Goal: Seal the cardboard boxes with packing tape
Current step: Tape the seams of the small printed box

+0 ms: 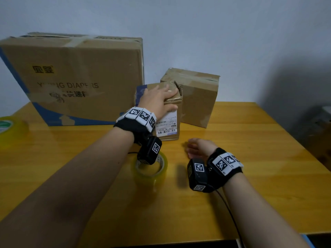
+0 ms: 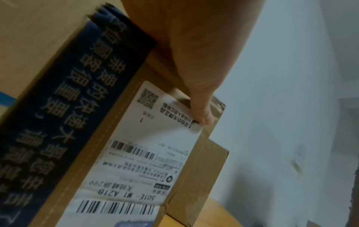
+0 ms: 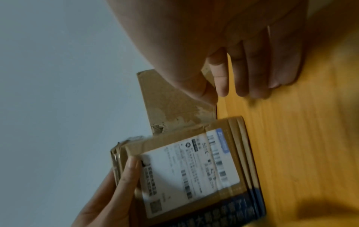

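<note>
Left hand (image 1: 157,100) gripping upright small box (image 1: 170,122)

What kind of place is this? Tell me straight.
Probably a home room used for packing, not a warehouse: used boxes, one a diaper box, stand on a wooden table against a plain wall, with a tape roll.

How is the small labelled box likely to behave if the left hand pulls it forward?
The small labelled box stands tall and narrow, so it may tip. The left hand grips its top, which should steady it. The glossy table probably lets it slide.
</note>
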